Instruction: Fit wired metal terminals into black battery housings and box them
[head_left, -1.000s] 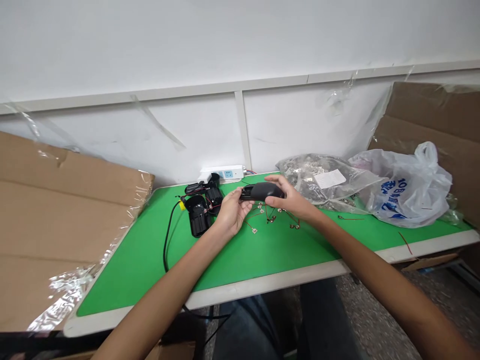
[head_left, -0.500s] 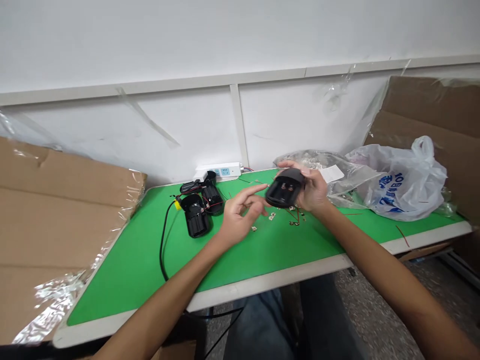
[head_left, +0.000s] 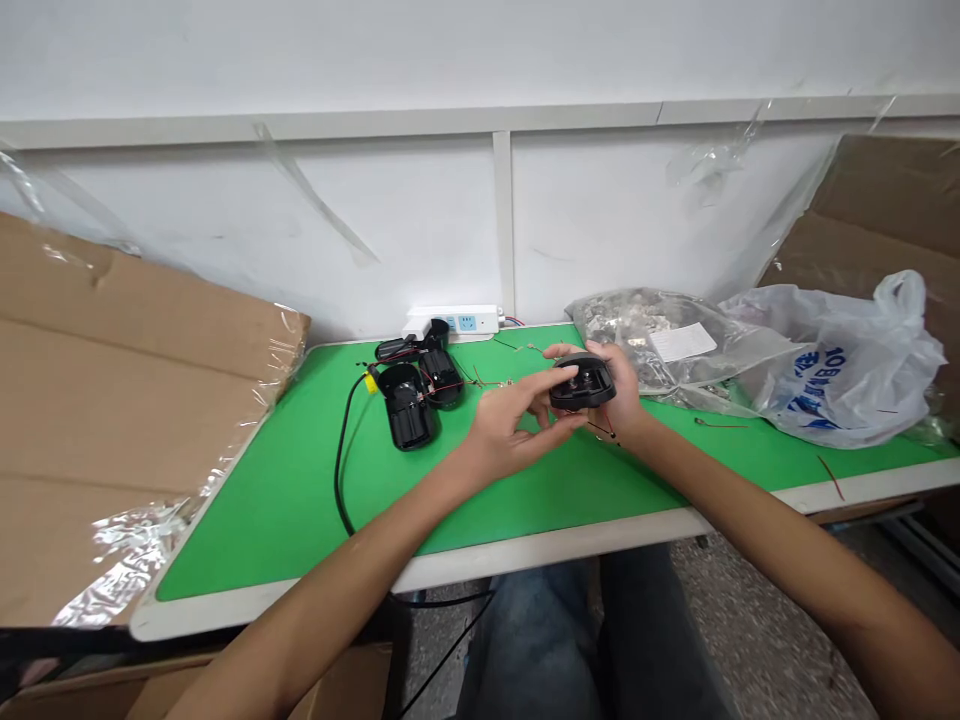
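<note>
Well to the left of the power strip, a cardboard sheet is leaning beside the green table. Closer to the strip, on its front left, a black cable is curling down. Right in front of the strip, some open black cases are sitting in a little group. Red wires are lying across them, so some work seems to be done there, but whether any case is finished cannot be told.

In front of the strip and to its right, the held case is being held above the table, hollow side showing. It is being touched by the left hand, finger at the opening and thumb below; whether it is being pinched cannot be told. It is being gripped from behind by the right hand. Shiny spots are showing inside, and the hollow is not being covered, so this case seems only partly done.

Farther right of the strip, a clear bag of small parts is lying, then a white bag. More parts seem to be left there.
</note>
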